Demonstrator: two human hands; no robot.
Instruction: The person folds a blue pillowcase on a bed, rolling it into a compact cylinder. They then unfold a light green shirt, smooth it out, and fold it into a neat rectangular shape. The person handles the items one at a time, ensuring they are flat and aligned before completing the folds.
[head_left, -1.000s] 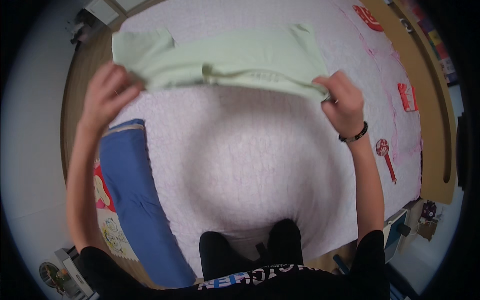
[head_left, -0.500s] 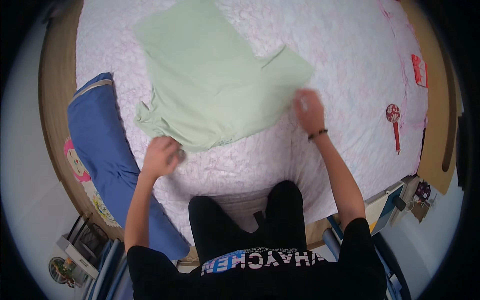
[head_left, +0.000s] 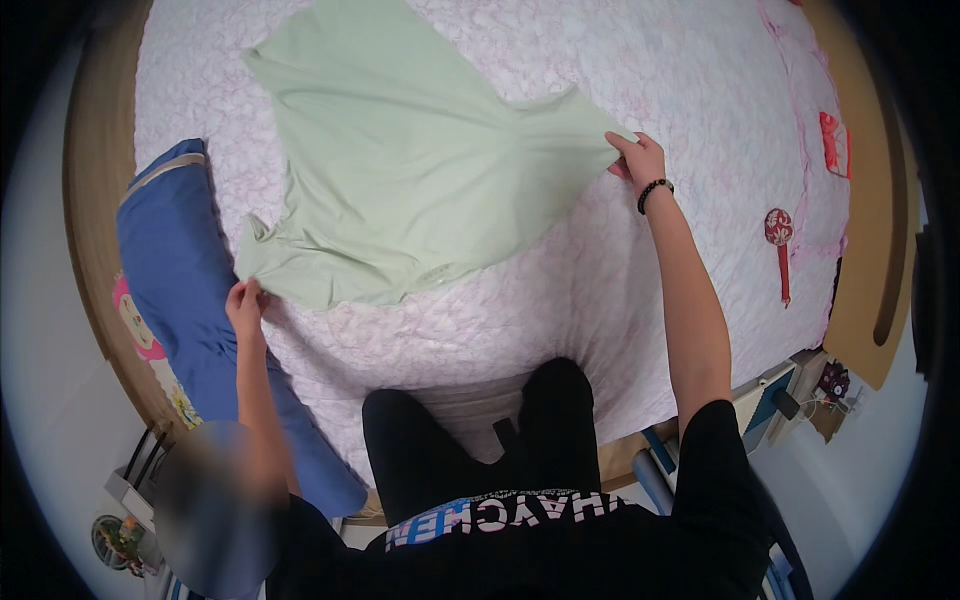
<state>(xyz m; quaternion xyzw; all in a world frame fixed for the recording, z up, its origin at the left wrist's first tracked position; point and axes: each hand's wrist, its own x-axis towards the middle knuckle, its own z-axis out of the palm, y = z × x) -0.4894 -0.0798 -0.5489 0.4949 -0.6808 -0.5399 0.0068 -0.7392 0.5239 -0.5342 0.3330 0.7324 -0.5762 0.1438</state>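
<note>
A pale green T-shirt [head_left: 400,170] lies spread on the bed, its hem away from me and its neckline nearest my knees. My left hand [head_left: 245,305] is closed on the end of the left sleeve, beside the blue bundle. At the other side my right hand [head_left: 635,163], with a dark beaded bracelet on the wrist, pinches the edge of the right sleeve. The cloth between the hands is pulled outward, with creases running along the left shoulder.
The quilted pinkish-white bedspread [head_left: 500,350] lies under the shirt. A long blue folded fabric bundle [head_left: 180,255] runs along the left edge. To the right lie a red patterned rattle-like object with a handle [head_left: 779,228] and a red-and-white packet [head_left: 833,145].
My left hand has moved left onto the left sleeve's end and closed on it. My right hand has moved up and taken the right sleeve's edge. The shirt's sleeves are drawn wider apart.
</note>
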